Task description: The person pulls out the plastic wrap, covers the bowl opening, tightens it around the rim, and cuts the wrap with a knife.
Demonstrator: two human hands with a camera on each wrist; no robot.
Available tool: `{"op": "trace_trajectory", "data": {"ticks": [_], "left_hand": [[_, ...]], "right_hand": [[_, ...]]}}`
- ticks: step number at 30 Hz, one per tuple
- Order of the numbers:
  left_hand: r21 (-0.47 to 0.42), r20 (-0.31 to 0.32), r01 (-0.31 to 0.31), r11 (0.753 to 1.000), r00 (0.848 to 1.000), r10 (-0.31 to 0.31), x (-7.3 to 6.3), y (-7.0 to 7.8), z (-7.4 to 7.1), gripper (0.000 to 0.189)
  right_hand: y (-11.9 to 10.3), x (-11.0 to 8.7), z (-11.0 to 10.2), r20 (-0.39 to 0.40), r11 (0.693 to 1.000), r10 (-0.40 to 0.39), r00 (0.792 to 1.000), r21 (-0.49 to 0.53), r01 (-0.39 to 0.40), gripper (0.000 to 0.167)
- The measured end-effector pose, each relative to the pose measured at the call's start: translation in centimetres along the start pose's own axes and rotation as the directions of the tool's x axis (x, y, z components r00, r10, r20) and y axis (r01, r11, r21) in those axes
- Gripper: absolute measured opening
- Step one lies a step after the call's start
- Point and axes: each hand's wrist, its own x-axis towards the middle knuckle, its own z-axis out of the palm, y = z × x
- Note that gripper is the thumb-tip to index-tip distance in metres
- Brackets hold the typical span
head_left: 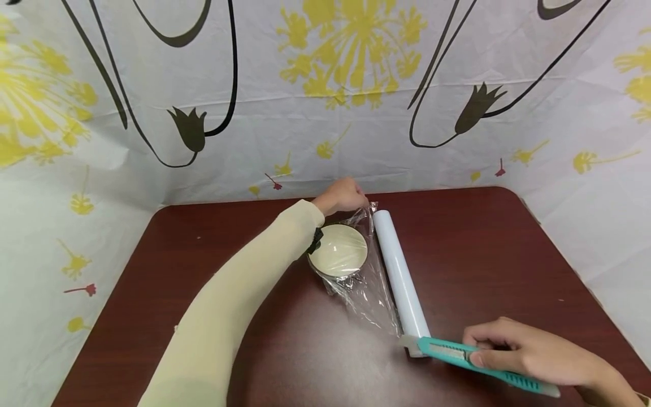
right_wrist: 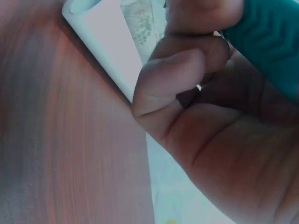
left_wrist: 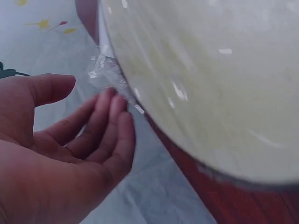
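A cream bowl (head_left: 338, 251) with a dark rim stands on the table, with clear plastic wrap (head_left: 370, 288) stretched over its mouth. The wrap runs to a long white roll (head_left: 402, 277) lying to the bowl's right. My left hand (head_left: 342, 195) is past the bowl's far side, at the far end of the wrap. In the left wrist view its fingers (left_wrist: 122, 140) are loosely bent, tips right at the wrap's crumpled edge, thumb apart. My right hand (head_left: 529, 350) grips a teal utility knife (head_left: 452, 355), whose blade end overlaps the roll's near end in the head view.
The dark red wooden table (head_left: 478, 254) has a rounded far right corner. A white cloth (head_left: 315, 152) with yellow and dark flower prints hangs close behind it and along both sides. My left forearm sleeve (head_left: 239, 288) reaches across the table's left half.
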Motion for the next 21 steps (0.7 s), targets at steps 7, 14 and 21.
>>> {"op": "trace_trajectory", "data": {"ticks": [7,14,21], "left_hand": [[-0.027,-0.005,-0.027,0.999,1.000,0.027,-3.9,-1.1,-1.2,0.044],[0.009,-0.086,-0.123,0.992,0.989,0.124,-9.4,-2.9,-2.1,0.058],[-0.103,-0.196,-0.138,0.985,0.974,0.116,-14.5,-4.4,-0.5,0.067]], "right_hand": [[0.2,0.7,-1.3,-0.081,0.999,0.032,0.996,0.002,-0.032,0.031],[-0.1,2.3,-1.7,-0.361,0.978,0.192,0.913,-0.007,-0.209,0.020],[1.1,5.5,-3.4,-0.560,0.952,0.265,0.785,0.024,-0.305,0.036]]}}
